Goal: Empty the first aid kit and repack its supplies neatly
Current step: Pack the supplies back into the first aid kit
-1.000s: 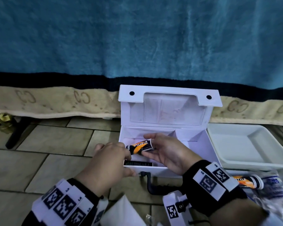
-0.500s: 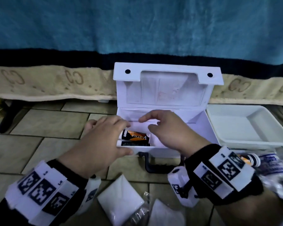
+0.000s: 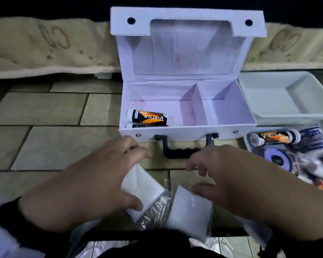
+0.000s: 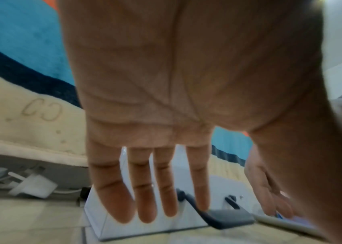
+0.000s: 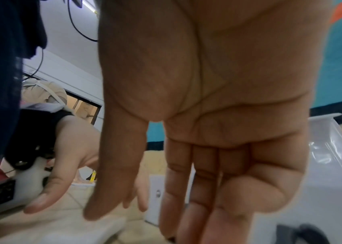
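Note:
The white first aid box (image 3: 186, 132) stands open on the floor, lid upright. Two orange-and-black tubes (image 3: 147, 118) lie at the front left of its left compartment; the right compartment holds nothing. In front of the black handle (image 3: 183, 151), my left hand (image 3: 142, 179) hovers open over a white gauze packet (image 3: 140, 183), thumb and fingers spread either side of it. My right hand (image 3: 192, 178) is open above a second packet (image 3: 190, 215). The left wrist view shows straight fingers (image 4: 144, 198) holding nothing; the right wrist view shows loose fingers (image 5: 186, 206), also holding nothing.
A third tube (image 3: 274, 138), a tape roll (image 3: 277, 158) and bagged supplies (image 3: 317, 144) lie on the floor right of the box. Behind them is a white tray (image 3: 287, 112). A beige blanket edge (image 3: 45, 53) runs behind the box, with tiled floor (image 3: 45, 142) to the left.
The tube my hands held is now lying in the box's left compartment. Both hands have let go and pulled back out of the box to the packets in front of it.

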